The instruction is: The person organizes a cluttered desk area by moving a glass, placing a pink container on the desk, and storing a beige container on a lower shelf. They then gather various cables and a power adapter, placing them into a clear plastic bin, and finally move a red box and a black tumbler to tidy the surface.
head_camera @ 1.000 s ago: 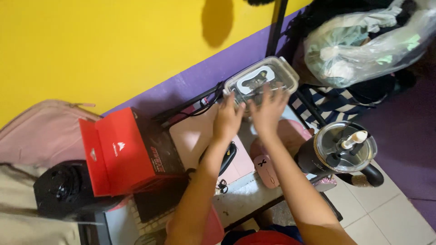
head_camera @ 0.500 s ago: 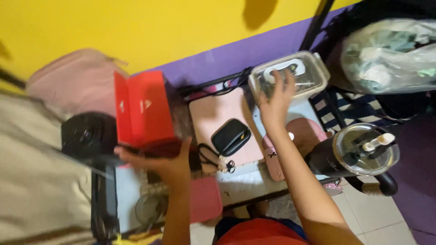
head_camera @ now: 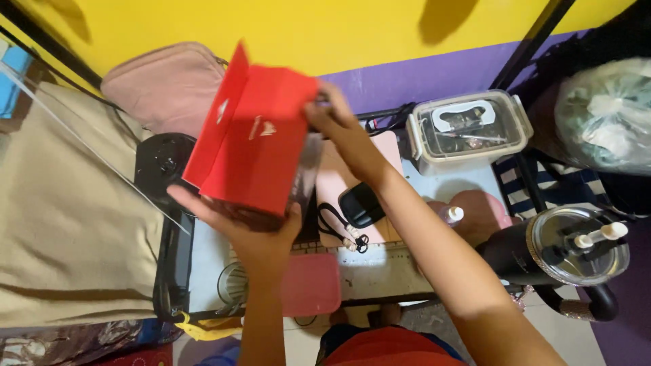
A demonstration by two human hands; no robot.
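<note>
A red cardboard box with its flap open is lifted above the small table. My left hand grips its near lower edge from below. My right hand holds its far upper corner. A clear plastic container with a lid, holding small items, stands at the table's back right, apart from both hands. A black zip pouch lies on a pink pad under my right forearm.
A black tumbler with a clear lid and straw stands at the right. A pink bag and a black round device sit at the left, beside beige fabric. A pink flat item lies at the table's front. A plastic bag is far right.
My right hand left the clear container and took the red box's far corner. My left hand lifted the red box off the table. The camera view shifted left.
</note>
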